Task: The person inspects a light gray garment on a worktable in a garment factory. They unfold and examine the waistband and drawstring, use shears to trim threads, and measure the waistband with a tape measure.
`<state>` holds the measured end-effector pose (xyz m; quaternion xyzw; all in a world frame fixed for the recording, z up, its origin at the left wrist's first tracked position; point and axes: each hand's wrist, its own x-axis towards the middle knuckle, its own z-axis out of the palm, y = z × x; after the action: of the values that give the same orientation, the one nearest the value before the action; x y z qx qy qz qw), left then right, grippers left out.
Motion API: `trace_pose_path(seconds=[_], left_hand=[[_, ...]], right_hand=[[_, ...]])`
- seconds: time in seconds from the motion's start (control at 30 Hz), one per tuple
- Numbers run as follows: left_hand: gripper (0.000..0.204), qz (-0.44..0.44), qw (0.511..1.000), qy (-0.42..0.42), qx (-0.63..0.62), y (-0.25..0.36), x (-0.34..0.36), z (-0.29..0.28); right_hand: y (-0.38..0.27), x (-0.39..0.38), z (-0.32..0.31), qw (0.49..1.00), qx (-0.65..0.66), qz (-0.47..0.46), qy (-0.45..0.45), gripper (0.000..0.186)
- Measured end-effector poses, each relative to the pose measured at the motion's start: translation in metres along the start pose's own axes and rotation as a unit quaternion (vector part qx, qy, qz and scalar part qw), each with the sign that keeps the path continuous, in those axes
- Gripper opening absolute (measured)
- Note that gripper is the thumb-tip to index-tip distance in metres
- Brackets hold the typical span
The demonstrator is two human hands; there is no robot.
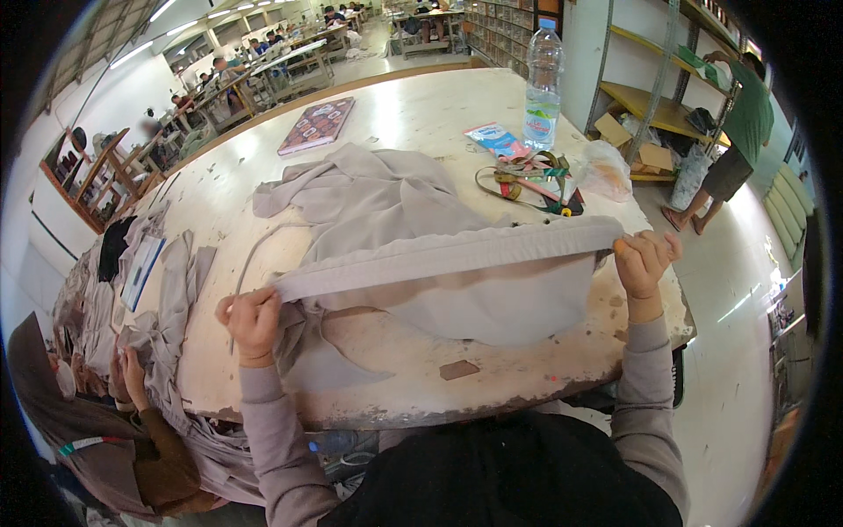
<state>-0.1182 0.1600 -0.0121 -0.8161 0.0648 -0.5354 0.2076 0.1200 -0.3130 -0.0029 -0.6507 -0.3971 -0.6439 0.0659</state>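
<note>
Both hands pinch grey waistband taut; bottle, book, straps behind

Both arms are in long, snug sleeves of a greyish-mauve knit, cuffs ending right at the wrists. Left hand and right hand are bare, no gloves. Black clothing covers the lap.

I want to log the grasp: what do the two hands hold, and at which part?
Both hold one grey garment by its thick folded band, stretched between them: left hand at the band's left end, right hand at its right end.
</note>
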Motion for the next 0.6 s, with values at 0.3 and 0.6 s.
trace_pose_path(seconds=[0.3, 0.6], left_hand=[[0.017, -0.014, 0.999, 0.016, 0.026, -0.003, -0.004, -0.009], [0.02, -0.004, 0.998, 0.041, 0.045, 0.007, 0.016, -0.013]], right_hand=[[0.02, -0.03, -0.012, 0.998, -0.035, 0.042, 0.019, 0.022], [0.038, -0.035, -0.013, 0.994, -0.079, 0.065, 0.042, 0.029]])
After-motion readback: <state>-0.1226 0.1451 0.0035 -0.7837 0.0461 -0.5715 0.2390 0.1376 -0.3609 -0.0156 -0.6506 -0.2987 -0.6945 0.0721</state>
